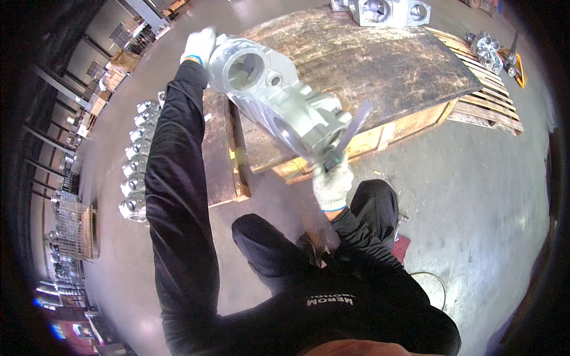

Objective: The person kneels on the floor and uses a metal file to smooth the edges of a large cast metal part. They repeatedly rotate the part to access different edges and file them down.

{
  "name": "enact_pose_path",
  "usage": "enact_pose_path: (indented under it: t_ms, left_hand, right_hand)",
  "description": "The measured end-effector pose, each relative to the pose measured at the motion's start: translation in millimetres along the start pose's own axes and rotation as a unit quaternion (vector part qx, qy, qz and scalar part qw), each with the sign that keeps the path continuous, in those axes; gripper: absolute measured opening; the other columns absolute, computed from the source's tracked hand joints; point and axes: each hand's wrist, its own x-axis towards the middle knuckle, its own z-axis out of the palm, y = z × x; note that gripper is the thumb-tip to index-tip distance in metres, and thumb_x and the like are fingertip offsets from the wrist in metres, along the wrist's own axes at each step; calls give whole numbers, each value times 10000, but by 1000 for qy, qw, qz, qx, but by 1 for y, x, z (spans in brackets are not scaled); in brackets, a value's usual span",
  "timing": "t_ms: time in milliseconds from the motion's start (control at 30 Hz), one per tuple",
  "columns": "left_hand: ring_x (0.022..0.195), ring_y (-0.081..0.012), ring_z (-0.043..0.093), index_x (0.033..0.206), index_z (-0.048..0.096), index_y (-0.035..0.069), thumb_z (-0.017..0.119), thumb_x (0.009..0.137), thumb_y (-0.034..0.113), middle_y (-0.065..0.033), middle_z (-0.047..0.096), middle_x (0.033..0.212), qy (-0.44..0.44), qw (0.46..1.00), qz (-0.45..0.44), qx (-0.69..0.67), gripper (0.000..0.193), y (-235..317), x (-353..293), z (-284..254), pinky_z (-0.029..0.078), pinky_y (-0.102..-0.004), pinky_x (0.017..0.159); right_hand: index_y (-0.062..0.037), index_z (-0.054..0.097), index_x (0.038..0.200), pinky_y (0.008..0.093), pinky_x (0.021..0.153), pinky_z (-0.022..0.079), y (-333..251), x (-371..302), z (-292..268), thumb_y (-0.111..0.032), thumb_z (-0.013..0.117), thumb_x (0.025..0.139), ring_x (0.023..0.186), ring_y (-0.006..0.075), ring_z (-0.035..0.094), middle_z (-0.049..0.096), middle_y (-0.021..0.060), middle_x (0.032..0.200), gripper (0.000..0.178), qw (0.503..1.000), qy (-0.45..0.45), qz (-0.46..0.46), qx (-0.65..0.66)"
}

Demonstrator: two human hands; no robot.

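A large silver metal casting (279, 98) with round bores is tilted over the near left part of the wooden worktop (380, 65). My left hand (200, 46), in a white glove, is closed on the casting's far left end, beside the biggest bore. Near the casting's close end, my gloved right hand (333, 185) is closed round a flat, grey, blade-like tool (357, 121). Motion blurs the tool, and its blade passes beside the casting's edge. A bit of green shows where the tool meets my fingers.
More castings (392, 12) stand on the worktop's far edge. A row of similar castings (138, 160) stands at left, beyond my left arm. At right lies a slatted pallet (487, 98), with metal parts (488, 52) behind it. My knees are close below the worktop.
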Motion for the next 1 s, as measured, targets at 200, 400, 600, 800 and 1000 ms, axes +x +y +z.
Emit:
enact_pose_path:
  t_ms: [200, 400, 600, 800, 1000]
  left_hand:
    - [1218, -304, 674, 1397, 656, 140, 466, 1050, 275, -191, 683, 1350, 80, 975, -6, -207, 418, -1, -26, 12, 495, -379, 1055]
    - [1140, -412, 677, 1249, 711, 120, 489, 998, 271, -197, 719, 1224, 73, 991, -88, -71, 368, 19, 5, 28, 525, -486, 999]
    - [1042, -448, 695, 1127, 733, 142, 556, 995, 377, -250, 735, 1059, 120, 980, -119, -100, 323, 14, 5, 41, 540, -530, 913]
    - [922, -470, 693, 1097, 710, 82, 541, 987, 264, -279, 716, 973, 217, 936, -171, -219, 272, 14, -80, 29, 540, -519, 814]
    - [880, -163, 617, 1117, 701, -66, 547, 1048, 289, -76, 706, 985, 198, 734, -333, -557, 393, 26, -200, 14, 524, -364, 812]
  right_hand:
    - [1, 547, 1274, 461, 641, 573, 14, 9, 9, -415, 688, 973, 744, 391, 705, 685, 190, 873, 532, 994, -25, -99, -42]
    - [16, 580, 1187, 447, 623, 552, 41, 112, -10, -310, 764, 944, 684, 405, 688, 697, 219, 812, 446, 992, -92, -81, 12]
    - [-6, 585, 1143, 304, 527, 533, 69, 127, -56, -213, 704, 964, 562, 146, 653, 712, 68, 817, 298, 957, -172, 182, 148]
    - [-70, 392, 1606, 252, 611, 499, 66, 84, -86, -171, 606, 1031, 687, 77, 561, 583, -6, 887, 621, 914, -209, 243, 250]
    - [-126, 417, 1604, 240, 515, 455, 58, 63, -108, -210, 541, 1095, 576, 55, 514, 550, -23, 858, 530, 864, -280, 200, 367]
